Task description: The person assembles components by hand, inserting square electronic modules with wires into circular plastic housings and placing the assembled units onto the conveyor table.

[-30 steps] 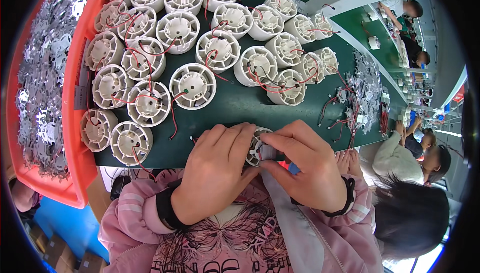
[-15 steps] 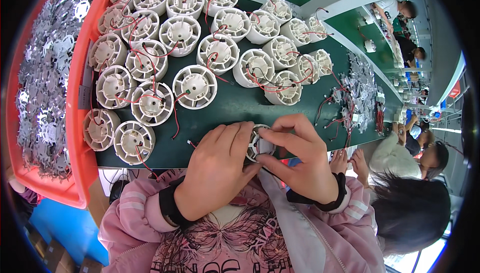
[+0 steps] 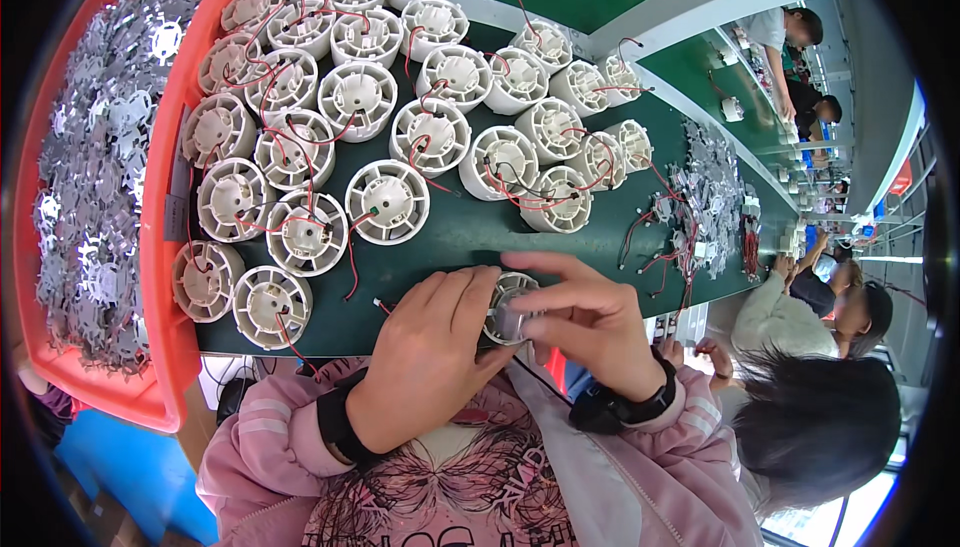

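Observation:
At the bench's front edge my left hand [image 3: 425,352] is closed around a round white plastic housing [image 3: 494,326], tilted with its open face toward my right hand; much of it is hidden by my fingers. My right hand [image 3: 590,322] has its thumb and fingers bent at that face, pinching a small silvery metal piece [image 3: 512,321], smeared by motion. Beside my left knuckles a small white connector [image 3: 380,305] lies on the bench.
Many white spoked housings [image 3: 388,203] with red and black wires cover the green bench [image 3: 455,237]. A red bin [image 3: 160,207] of metal plates stands at left. More plates and wires are piled [image 3: 708,202] at right, below a white frame bar [image 3: 700,7]. Other people sit at right.
My right hand's fingers have shifted over the housing's face, and the silvery piece in them has moved toward the left. My left hand keeps its hold. The view has tilted slightly.

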{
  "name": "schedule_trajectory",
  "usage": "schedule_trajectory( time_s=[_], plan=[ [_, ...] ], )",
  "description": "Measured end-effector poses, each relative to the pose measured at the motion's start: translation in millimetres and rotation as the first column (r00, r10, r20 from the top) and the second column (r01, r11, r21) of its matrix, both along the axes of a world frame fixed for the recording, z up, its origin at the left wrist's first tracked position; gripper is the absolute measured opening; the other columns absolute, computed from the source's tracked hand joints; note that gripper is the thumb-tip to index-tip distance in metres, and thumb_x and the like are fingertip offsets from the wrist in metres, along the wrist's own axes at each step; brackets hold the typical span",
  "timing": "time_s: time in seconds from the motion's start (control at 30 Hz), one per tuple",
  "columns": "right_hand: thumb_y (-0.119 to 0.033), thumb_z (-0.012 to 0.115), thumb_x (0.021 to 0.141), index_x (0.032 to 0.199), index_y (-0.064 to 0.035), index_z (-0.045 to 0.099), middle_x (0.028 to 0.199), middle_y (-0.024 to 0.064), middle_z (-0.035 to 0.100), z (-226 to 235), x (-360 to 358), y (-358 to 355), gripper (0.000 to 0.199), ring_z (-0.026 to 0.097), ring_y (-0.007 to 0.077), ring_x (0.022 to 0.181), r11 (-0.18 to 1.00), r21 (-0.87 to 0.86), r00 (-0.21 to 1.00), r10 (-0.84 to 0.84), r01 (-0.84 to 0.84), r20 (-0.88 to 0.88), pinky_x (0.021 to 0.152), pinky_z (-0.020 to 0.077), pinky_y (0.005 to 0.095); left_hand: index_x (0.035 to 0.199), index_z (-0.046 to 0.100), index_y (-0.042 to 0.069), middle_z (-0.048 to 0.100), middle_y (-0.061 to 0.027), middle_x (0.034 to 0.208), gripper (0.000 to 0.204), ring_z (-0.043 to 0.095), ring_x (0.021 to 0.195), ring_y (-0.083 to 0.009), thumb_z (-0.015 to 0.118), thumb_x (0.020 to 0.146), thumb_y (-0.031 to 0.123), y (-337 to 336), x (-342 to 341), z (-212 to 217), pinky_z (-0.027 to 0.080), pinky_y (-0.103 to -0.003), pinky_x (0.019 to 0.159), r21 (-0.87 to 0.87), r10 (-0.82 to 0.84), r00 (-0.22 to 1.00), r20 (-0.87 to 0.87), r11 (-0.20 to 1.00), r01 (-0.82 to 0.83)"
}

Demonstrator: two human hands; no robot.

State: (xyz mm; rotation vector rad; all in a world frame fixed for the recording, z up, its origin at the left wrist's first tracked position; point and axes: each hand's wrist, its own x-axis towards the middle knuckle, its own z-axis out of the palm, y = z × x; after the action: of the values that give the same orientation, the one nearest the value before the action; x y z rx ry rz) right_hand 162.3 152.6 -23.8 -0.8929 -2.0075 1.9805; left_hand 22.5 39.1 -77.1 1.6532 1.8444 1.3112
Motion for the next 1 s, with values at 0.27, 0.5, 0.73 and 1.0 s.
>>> schedule_trajectory(
  time_s=[0.27,0.5,0.73,1.0],
  plan=[
    [0.006,0.057,0.084,0.128,0.0003,0.051,0.126,0.0147,0.055,-5,-5,4,0.044,0.063,0.0124,0.068,0.925,-0.359,0.972,-0.04,0.124,0.231,0.049,0.051,0.022,0.115,0.053,-0.004,0.059,-0.0184,0.102,0.064,0.059,0.089,-0.0349,0.08,0.06,0.013,-1,-3,0,0.05,-0.041,0.078,-0.009,-0.016,1.0,0.017,1.0,0.016],
    [0.009,0.054,0.083,0.122,0.002,0.053,0.129,0.0189,0.053,-15,-6,4,0.04,0.065,0.0156,0.069,0.91,-0.388,0.988,-0.12,0.149,0.099,0.047,0.0531,0.0227,0.119,0.047,-0.006,0.055,-0.0171,0.105,0.067,0.059,0.089,-0.0314,0.078,0.062,0.013,-1,-8,1,0.049,-0.038,0.079,-0.052,-0.089,0.996,0.028,0.995,0.09],
    [0.01,0.052,0.083,0.12,0.003,0.053,0.13,0.0205,0.052,-19,-10,7,0.038,0.067,0.0181,0.073,0.897,-0.417,0.989,-0.133,0.145,0.06,0.047,0.0546,0.0236,0.118,0.049,-0.005,0.055,-0.017,0.103,0.062,0.06,0.083,-0.0318,0.077,0.064,0.01,0,-11,4,0.051,-0.037,0.074,-0.133,-0.095,0.987,0.132,0.985,0.113],
    [0.008,0.07,0.071,0.125,0.0014,0.051,0.122,0.0152,0.057,10,-8,-8,0.058,0.062,0.019,0.099,0.974,-0.226,0.987,-0.047,0.012,-0.151,0.08,0.0518,0.0301,0.108,0.057,-0.004,0.059,-0.0175,0.103,0.035,0.063,0.076,-0.0248,0.071,0.075,-0.002,-9,-15,24,0.051,-0.026,0.065,-0.043,-0.027,0.75,0.661,0.996,0.074]
  ],
)
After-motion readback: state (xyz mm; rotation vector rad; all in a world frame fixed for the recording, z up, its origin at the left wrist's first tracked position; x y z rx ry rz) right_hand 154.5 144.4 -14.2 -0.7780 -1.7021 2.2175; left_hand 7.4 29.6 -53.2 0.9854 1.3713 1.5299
